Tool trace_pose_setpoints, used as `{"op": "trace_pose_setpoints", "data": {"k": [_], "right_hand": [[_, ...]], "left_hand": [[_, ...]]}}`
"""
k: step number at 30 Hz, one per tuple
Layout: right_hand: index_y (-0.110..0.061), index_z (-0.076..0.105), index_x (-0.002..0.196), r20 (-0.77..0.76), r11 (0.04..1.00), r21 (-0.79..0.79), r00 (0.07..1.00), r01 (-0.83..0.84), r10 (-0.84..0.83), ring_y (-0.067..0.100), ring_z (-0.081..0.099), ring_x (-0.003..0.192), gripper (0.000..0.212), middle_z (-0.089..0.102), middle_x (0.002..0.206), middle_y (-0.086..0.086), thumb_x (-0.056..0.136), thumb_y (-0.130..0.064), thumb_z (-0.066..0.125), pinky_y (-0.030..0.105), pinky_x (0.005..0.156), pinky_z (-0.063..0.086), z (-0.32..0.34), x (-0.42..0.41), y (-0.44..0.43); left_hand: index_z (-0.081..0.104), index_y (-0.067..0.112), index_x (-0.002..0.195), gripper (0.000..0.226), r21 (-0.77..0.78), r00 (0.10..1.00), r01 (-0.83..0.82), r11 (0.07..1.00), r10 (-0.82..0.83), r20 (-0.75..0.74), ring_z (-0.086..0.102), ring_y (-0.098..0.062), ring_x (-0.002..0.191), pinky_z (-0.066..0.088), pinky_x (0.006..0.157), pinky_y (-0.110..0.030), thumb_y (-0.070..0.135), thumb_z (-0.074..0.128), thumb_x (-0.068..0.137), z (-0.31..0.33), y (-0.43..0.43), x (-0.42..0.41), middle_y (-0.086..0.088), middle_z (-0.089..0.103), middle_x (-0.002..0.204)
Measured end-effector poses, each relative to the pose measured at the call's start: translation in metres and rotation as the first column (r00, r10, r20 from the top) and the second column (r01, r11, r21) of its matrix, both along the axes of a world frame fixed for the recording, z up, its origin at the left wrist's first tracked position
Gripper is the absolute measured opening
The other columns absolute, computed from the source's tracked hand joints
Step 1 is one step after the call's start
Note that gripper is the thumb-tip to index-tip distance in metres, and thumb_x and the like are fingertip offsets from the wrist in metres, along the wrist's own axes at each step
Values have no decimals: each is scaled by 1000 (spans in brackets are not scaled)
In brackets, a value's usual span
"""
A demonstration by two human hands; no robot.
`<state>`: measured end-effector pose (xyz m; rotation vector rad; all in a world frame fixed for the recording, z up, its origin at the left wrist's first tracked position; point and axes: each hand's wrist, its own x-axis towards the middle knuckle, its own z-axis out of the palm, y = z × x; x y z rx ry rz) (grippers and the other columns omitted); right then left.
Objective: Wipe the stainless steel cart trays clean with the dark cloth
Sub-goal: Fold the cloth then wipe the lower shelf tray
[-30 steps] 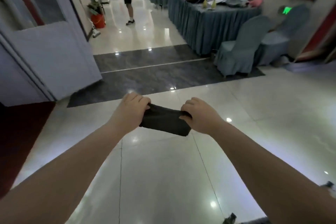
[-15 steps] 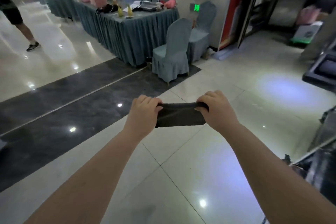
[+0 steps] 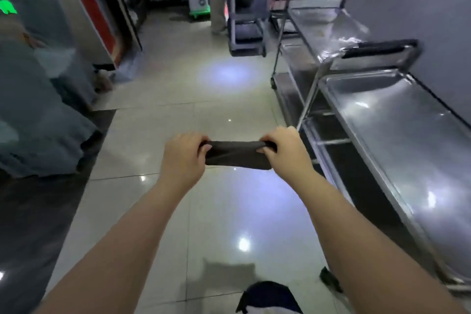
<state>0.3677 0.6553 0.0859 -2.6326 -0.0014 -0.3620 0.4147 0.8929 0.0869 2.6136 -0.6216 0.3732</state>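
Head view: the left hand [image 3: 184,158] and right hand [image 3: 285,153] are gripping the dark cloth [image 3: 237,155] by its ends, fingers [image 3: 201,146] curled tight, left of the nearest cart tray [image 3: 397,135], so carrying it folded flat and swinging it rightward onto that tray is, I judge, looking best.

Glossy tiled floor [image 3: 204,211] bearing a near steel cart [image 3: 397,140] and a far steel cart [image 3: 321,20] along the right wall, a grey trolley [image 3: 246,7] beyond, cloth-covered chairs [image 3: 38,109] at left.
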Motion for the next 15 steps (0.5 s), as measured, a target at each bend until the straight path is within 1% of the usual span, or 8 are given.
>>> {"op": "trace_pose_setpoints", "data": {"k": [2,4,6,8,10,13,15], "right_hand": [[-13,71,98,-1,988,28,988,154,-154,25,46,95,12,62,93,5,88,-17,67,28,83,34,-4,1,-21],[-15,71,99,-34,955,41,956,293,-292,16,43,93,12,62,93,0,88,-21,67,30,85,40,-9,0,-44],[-17,71,99,-69,917,47,917,395,-392,14,44,94,13,62,92,-3,89,-24,67,31,85,43,-15,-1,-70],[-18,71,99,-95,880,49,879,473,-467,14,50,92,14,61,92,-5,89,-27,67,32,83,46,-22,2,-97],[-19,70,99,-116,840,85,843,535,-525,12,53,90,12,61,94,-6,89,-27,67,30,83,48,-28,7,-123],[-18,69,98,-136,799,124,808,588,-574,13,54,89,10,59,94,-5,90,-24,65,30,81,49,-31,18,-162],[-17,69,96,-130,765,145,779,627,-614,15,53,91,9,58,92,-5,89,-21,66,30,80,45,-31,27,-186]], "left_hand": [[70,16,90,9,-7,995,98,995,-98,-31,56,-29,83,45,74,-42,17,61,92,-2,-34,32,-2,66,83],[70,17,88,10,8,980,195,981,-195,-51,55,-29,84,43,72,-40,19,61,92,-8,-72,60,-1,66,80],[69,19,86,9,30,953,299,954,-296,-60,55,-30,83,40,70,-38,21,62,91,-15,-112,84,0,66,78],[70,20,85,9,34,915,398,917,-395,-81,56,-31,83,42,72,-39,21,63,91,-24,-151,106,1,67,78],[71,21,86,11,32,878,472,881,-466,-106,57,-30,84,44,75,-41,23,62,91,-30,-190,128,2,69,79],[70,22,88,12,23,839,536,844,-530,-121,56,-27,89,40,77,-37,24,60,93,-31,-246,156,5,70,82],[70,23,88,11,9,809,580,814,-575,-125,54,-26,91,38,78,-37,24,60,92,-30,-280,173,6,70,83]]}}
